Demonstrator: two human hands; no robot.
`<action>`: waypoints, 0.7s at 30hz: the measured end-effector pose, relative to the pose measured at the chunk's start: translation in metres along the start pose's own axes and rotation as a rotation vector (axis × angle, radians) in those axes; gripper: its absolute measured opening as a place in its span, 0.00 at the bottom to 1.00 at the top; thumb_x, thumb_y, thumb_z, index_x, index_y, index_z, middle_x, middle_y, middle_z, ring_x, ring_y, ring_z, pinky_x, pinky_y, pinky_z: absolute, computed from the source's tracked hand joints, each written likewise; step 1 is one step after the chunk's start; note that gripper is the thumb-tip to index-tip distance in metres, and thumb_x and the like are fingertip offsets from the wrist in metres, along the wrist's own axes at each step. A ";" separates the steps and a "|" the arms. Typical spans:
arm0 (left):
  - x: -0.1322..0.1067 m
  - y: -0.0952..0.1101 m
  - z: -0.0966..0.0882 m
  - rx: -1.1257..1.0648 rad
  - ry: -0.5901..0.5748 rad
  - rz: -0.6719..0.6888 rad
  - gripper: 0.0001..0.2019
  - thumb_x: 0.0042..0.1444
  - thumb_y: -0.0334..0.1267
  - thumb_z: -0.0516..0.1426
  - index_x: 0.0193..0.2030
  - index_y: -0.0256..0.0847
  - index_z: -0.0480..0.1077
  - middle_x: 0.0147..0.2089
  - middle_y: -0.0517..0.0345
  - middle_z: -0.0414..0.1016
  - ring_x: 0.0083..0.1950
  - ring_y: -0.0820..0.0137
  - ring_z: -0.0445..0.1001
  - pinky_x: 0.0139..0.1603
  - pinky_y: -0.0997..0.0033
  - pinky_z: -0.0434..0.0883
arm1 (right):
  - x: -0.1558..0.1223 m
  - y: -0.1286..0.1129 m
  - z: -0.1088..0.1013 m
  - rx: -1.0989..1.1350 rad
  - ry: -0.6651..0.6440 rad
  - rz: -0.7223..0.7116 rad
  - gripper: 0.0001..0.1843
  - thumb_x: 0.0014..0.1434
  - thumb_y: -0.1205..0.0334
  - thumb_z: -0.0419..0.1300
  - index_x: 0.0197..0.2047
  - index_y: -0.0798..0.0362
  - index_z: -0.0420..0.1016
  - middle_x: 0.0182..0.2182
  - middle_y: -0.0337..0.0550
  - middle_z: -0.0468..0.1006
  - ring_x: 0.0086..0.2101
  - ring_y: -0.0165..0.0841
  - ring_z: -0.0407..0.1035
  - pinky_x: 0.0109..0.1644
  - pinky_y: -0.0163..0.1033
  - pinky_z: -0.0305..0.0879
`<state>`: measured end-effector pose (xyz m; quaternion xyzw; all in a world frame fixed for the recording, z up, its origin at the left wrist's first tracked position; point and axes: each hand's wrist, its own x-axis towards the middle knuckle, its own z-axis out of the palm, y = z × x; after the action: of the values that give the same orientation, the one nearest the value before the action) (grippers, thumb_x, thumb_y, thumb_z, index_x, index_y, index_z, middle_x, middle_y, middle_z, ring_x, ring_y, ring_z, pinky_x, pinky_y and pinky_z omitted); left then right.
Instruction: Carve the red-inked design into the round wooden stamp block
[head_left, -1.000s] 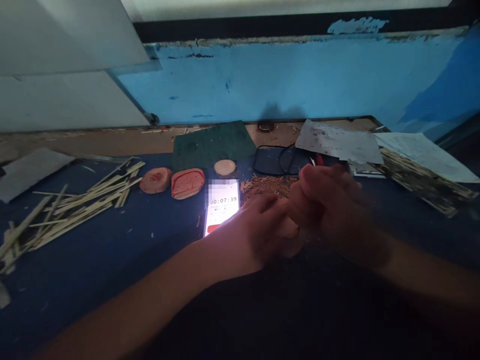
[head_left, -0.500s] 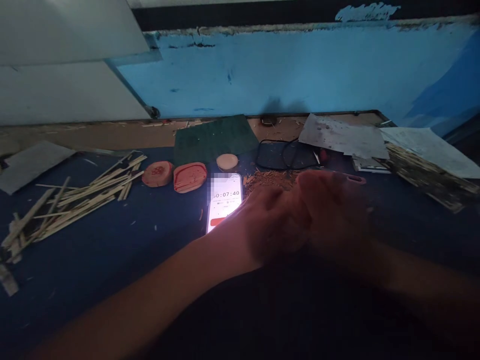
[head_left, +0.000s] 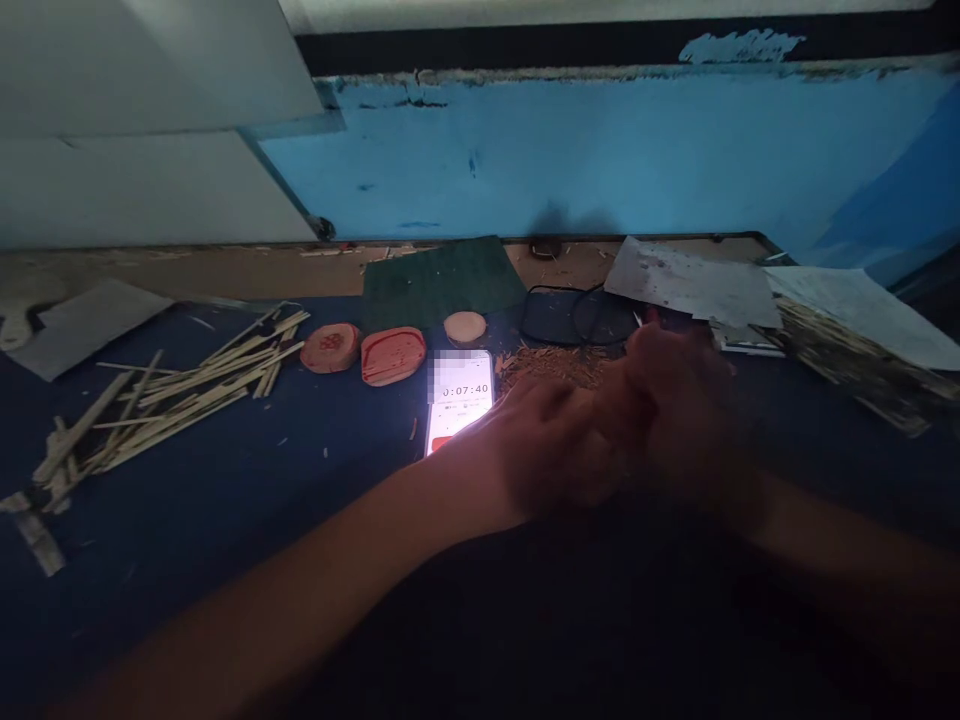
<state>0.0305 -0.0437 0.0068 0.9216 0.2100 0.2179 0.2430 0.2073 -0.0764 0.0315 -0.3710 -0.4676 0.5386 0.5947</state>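
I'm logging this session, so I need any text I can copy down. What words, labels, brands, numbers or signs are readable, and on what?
"0:07:40": on the lit screen of the phone; blurred-out blocks cover whatever precedes it.
Too small to read: the tiny lines under those digits.
Not readable as text: the red marks on the round wooden piece.
No brand or label can be read elsewhere.

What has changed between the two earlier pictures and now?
The timer on the phone went from 07:39 to 07:40. The right hand has turned from its flatter pose half a second ago, and the handle end seen beyond it is no longer clear. The left hand stayed by the wood shavings; the pale disc and green sheet did not move.
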 end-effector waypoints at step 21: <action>0.000 -0.014 0.009 0.020 0.142 -0.235 0.19 0.75 0.42 0.56 0.67 0.39 0.71 0.63 0.40 0.74 0.63 0.53 0.76 0.64 0.45 0.77 | 0.013 -0.004 -0.005 0.142 0.039 0.001 0.36 0.63 0.50 0.77 0.18 0.49 0.57 0.15 0.29 0.52 0.16 0.25 0.45 0.18 0.38 0.43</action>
<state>0.0307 -0.0359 -0.0082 0.8754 0.3352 0.2503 0.2422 0.2134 -0.0642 0.0357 -0.3384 -0.4165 0.5634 0.6282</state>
